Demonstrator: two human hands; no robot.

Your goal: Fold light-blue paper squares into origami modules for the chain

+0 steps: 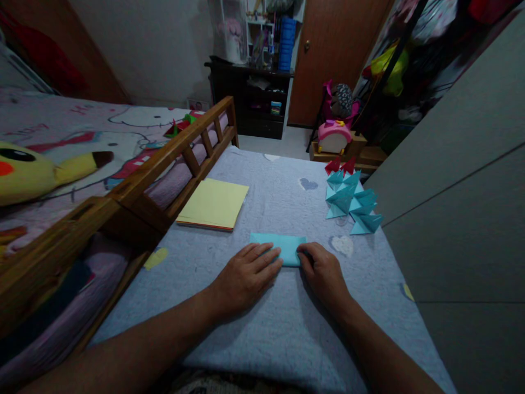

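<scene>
A folded light-blue sheet of paper [283, 244] lies flat on the blue-grey bedspread [262, 328] in front of me. My left hand [246, 276] rests palm down with its fingers stretched out, the fingertips pressing on the paper's left near edge. My right hand [324, 271] lies on the paper's right near corner, its fingers bent and pressed down on the fold. Neither hand lifts the paper.
A stack of square paper with a yellow top sheet [214, 203] lies to the left. Several folded teal and red paper pieces [350, 200] are piled at the right. A wooden bed rail [164, 164] borders the left; a grey wall [459, 208] the right.
</scene>
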